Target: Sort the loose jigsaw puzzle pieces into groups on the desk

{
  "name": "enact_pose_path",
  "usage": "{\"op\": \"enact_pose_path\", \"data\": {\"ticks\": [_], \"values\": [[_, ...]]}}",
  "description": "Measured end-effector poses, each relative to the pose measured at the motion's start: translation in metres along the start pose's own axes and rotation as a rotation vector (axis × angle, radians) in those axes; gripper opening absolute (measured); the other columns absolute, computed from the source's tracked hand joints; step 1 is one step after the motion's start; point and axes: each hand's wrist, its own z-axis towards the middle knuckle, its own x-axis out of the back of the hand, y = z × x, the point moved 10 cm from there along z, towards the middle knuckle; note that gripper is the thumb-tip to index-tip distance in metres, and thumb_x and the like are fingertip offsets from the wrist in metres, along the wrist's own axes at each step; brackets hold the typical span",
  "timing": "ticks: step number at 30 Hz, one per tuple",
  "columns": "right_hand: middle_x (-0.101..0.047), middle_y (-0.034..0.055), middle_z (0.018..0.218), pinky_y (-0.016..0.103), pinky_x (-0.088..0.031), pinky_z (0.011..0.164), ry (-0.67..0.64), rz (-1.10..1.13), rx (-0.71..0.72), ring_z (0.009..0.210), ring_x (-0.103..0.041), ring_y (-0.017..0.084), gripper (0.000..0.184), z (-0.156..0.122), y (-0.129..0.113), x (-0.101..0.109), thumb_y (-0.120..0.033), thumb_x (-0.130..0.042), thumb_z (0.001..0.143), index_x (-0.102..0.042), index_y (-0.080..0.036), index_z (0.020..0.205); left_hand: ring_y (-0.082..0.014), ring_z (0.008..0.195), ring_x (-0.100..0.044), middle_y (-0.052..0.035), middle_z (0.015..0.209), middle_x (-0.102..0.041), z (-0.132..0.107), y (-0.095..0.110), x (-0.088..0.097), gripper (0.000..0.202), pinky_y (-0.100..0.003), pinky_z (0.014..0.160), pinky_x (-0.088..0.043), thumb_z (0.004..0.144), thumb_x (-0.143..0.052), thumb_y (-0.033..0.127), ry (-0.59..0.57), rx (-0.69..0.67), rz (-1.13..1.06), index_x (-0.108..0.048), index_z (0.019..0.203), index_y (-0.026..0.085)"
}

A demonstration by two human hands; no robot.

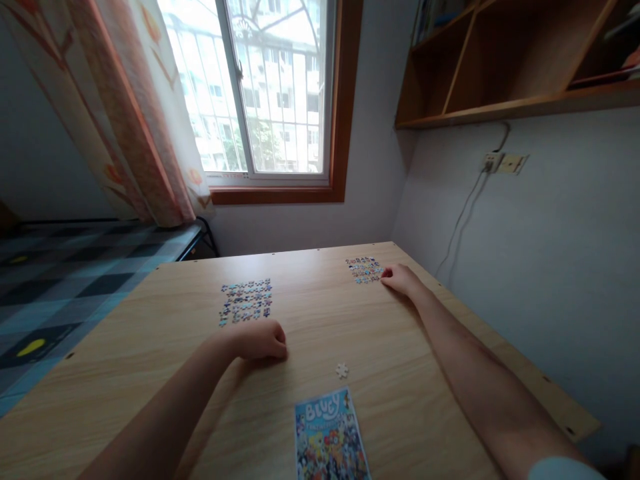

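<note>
My left hand (263,339) rests on the table in a loose fist, its fingers curled under and nothing visible in it. Just beyond it lie rows of small blue and purple puzzle pieces (247,300), set apart from each other. Farther off at the right, my right hand (399,279) pinches at a puzzle piece (382,271) on the edge of a second group of multicoloured puzzle pieces (363,269). A single pale puzzle piece (342,370) lies apart, between the hands and nearer to me. Below it is a blue "Bluey" picture sheet or box (330,437) crowded with cartoon figures.
The wooden table (310,287) reaches toward the wall under a barred window (280,100). A bed with a checked cover (85,253) stands at the left, beside a curtain (130,113). Shelves (500,113) and a socket with a cable (493,162) are on the right wall.
</note>
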Motion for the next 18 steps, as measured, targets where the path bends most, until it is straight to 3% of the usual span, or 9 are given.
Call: {"op": "enact_pose_path", "data": {"ticks": [6, 18], "values": [[-0.073, 0.0014, 0.087, 0.018, -0.040, 0.062, -0.035, 0.069, -0.018, 0.071, -0.063, 0.011, 0.026, 0.000, 0.009, -0.001, -0.027, -0.062, 0.076, -0.076, -0.022, 0.097, -0.0153, 0.056, -0.049, 0.0004, 0.056, -0.057, -0.001, 0.003, 0.002, 0.018, -0.027, 0.053, -0.036, 0.058, -0.054, 0.037, 0.005, -0.019, 0.020, -0.060, 0.057, 0.020], [-0.073, 0.0029, 0.091, 0.020, -0.041, 0.069, -0.014, 0.016, -0.037, 0.078, -0.063, 0.014, 0.030, -0.005, 0.007, 0.001, -0.029, -0.059, 0.082, -0.076, -0.025, 0.105, -0.0147, 0.052, -0.047, 0.0006, 0.053, -0.055, -0.001, 0.002, 0.001, 0.019, -0.027, 0.051, -0.034, 0.058, -0.053, 0.037, 0.002, -0.018, 0.020, -0.061, 0.057, 0.020]]}}
